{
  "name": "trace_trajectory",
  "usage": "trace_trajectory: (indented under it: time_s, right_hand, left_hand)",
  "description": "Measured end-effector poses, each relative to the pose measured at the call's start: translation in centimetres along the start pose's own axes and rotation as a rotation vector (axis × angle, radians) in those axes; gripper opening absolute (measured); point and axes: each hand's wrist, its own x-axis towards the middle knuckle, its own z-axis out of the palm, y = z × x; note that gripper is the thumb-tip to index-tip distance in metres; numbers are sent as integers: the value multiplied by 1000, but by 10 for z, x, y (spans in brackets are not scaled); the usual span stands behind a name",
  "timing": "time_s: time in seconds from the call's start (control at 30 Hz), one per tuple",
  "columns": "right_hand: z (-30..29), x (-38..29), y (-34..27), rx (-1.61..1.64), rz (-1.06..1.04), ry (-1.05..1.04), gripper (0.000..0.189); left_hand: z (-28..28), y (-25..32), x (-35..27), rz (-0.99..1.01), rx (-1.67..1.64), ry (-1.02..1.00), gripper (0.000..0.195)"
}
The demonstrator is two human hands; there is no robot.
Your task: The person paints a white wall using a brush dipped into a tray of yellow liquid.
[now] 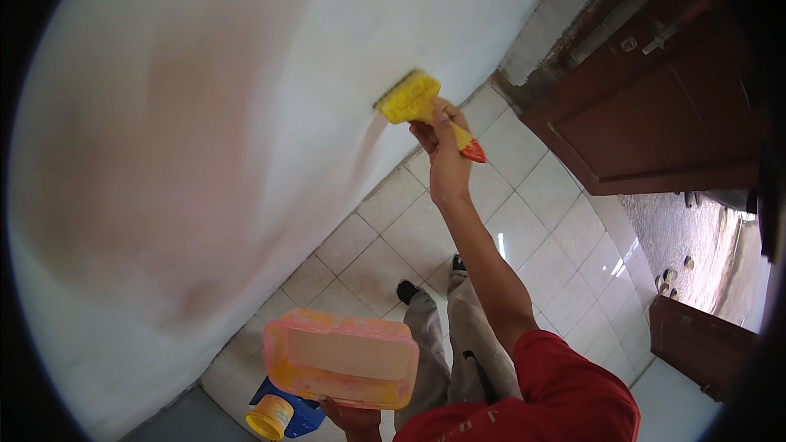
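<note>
My right hand [445, 138] grips a wide paintbrush [410, 97] by its handle, which ends in a red tip. Yellow paint coats the brush head, and its bristle edge is at the white wall [331, 55]. Held low in front of my body, a paint-stained plastic tub [341, 394] rests on my left hand [353, 417], whose fingers are partly hidden beneath it. Inside the tub is a pale, cream-coloured liquid [344, 353].
Below the tub, a blue container [301, 414] and a yellow-stained cup [270, 417] stand on the tiled floor [393, 239]. A brown door [651, 92] with a metal handle is at the right. Beyond the doorway, several small objects lie on rough ground [669, 245].
</note>
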Motion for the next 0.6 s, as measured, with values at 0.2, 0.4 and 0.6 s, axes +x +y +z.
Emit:
trace_trajectory:
  time_s: [0.2,0.4,0.6]
  right_hand:
    - [21,-10,-65,258,-183,-149,31]
    - [-49,23,48,141,-3,-8,29]
    - [-88,32,108,-30,175,76,28]
  left_hand:
    - [11,-11,0,41,-140,25,82]
    - [36,-17,6,58,-86,-101,82]
    - [43,-28,-3,-2,-140,1,83]
